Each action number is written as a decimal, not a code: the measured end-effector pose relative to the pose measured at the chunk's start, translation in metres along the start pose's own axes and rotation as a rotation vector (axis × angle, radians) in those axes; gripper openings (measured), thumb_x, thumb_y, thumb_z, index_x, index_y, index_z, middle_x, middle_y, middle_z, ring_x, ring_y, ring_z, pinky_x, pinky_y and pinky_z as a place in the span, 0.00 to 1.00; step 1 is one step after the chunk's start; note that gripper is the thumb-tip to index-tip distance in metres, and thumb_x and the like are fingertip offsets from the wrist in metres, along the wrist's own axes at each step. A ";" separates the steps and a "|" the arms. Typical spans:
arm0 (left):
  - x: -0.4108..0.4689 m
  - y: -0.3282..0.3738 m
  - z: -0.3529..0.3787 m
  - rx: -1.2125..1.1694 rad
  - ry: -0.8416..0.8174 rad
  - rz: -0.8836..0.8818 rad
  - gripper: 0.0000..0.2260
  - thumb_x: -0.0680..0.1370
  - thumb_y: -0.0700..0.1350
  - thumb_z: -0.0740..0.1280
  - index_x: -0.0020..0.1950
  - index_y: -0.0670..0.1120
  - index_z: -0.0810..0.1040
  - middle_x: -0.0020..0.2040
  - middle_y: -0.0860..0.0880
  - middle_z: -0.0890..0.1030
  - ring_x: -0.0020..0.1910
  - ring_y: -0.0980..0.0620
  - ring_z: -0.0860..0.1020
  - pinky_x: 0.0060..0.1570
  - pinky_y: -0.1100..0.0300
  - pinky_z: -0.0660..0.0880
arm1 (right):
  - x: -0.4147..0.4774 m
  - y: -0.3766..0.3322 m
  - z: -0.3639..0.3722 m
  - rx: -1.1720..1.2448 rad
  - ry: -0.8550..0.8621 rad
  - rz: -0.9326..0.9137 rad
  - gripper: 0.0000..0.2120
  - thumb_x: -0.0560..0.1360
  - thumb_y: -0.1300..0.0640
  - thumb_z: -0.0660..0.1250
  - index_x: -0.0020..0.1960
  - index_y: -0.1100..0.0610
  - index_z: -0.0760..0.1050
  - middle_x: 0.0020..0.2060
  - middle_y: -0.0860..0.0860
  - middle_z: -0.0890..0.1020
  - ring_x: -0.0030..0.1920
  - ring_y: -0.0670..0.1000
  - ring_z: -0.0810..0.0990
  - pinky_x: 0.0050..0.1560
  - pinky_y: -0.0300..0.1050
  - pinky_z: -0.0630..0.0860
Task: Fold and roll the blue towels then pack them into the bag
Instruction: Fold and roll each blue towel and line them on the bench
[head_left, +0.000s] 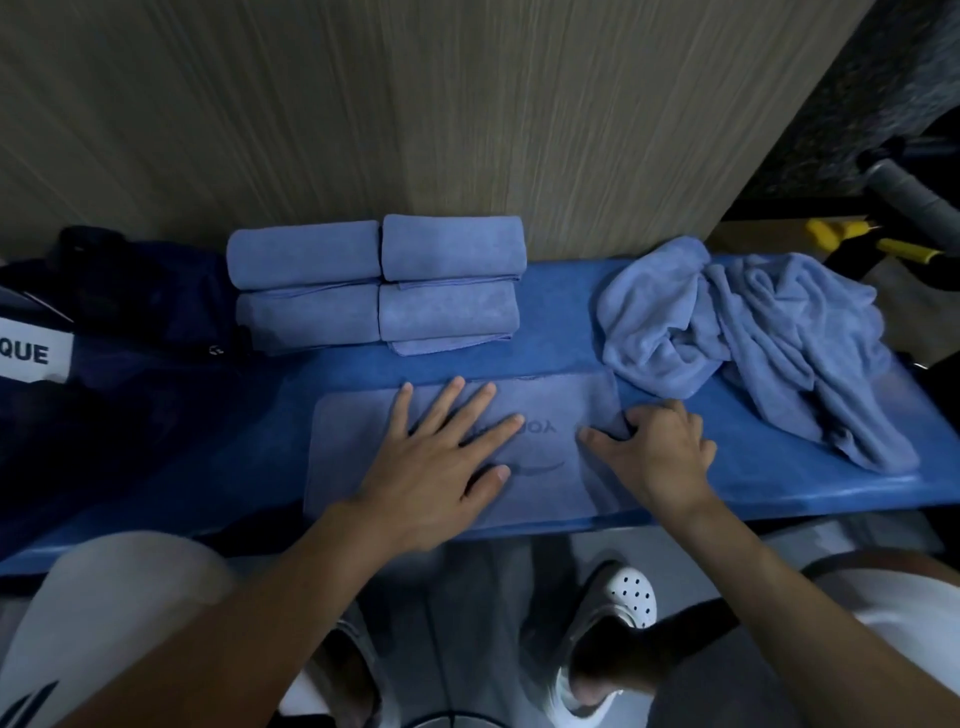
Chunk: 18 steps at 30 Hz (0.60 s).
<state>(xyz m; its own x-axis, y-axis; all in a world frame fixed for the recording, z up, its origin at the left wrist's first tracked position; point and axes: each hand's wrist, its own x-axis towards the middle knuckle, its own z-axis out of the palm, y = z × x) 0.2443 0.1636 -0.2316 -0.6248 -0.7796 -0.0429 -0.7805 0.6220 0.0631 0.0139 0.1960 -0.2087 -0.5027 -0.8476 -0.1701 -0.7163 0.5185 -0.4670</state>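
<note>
A folded blue towel (353, 447) lay flat near the front edge of the blue table (753, 483). The left hand (431, 467) pressed on it, fingers straight and spread; the right hand (660, 452) curled its fingers around the towel's bunched right end. Behind, 4 rolled towels (374, 280) sat stacked 2 by 2, a heap of towels (753, 332) lay to the right, and the dark bag (130, 322) to the left.
</note>
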 end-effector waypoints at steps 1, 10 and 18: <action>0.000 0.000 -0.001 -0.001 0.000 0.006 0.26 0.80 0.65 0.41 0.78 0.63 0.51 0.81 0.54 0.49 0.80 0.48 0.45 0.72 0.32 0.46 | -0.001 -0.001 -0.001 0.031 0.001 -0.033 0.23 0.68 0.41 0.73 0.28 0.53 0.64 0.36 0.50 0.74 0.46 0.55 0.73 0.50 0.50 0.64; 0.013 0.013 -0.005 -0.223 0.348 0.051 0.17 0.80 0.52 0.57 0.64 0.49 0.77 0.62 0.50 0.76 0.62 0.46 0.74 0.61 0.47 0.70 | -0.015 -0.007 -0.009 0.255 0.039 -0.266 0.16 0.71 0.54 0.72 0.33 0.59 0.68 0.26 0.50 0.73 0.29 0.50 0.72 0.30 0.42 0.67; 0.059 0.040 -0.027 -1.290 0.276 -0.373 0.09 0.74 0.52 0.72 0.51 0.54 0.76 0.37 0.46 0.81 0.30 0.56 0.77 0.34 0.57 0.75 | -0.036 -0.022 -0.008 0.313 -0.033 -0.442 0.08 0.73 0.54 0.72 0.45 0.59 0.79 0.38 0.52 0.80 0.39 0.50 0.77 0.43 0.44 0.73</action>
<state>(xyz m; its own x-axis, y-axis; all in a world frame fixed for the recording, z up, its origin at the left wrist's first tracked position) 0.1766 0.1405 -0.2049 -0.2404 -0.9679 -0.0733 -0.2300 -0.0165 0.9731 0.0443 0.2163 -0.1851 -0.1672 -0.9829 0.0768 -0.6749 0.0573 -0.7357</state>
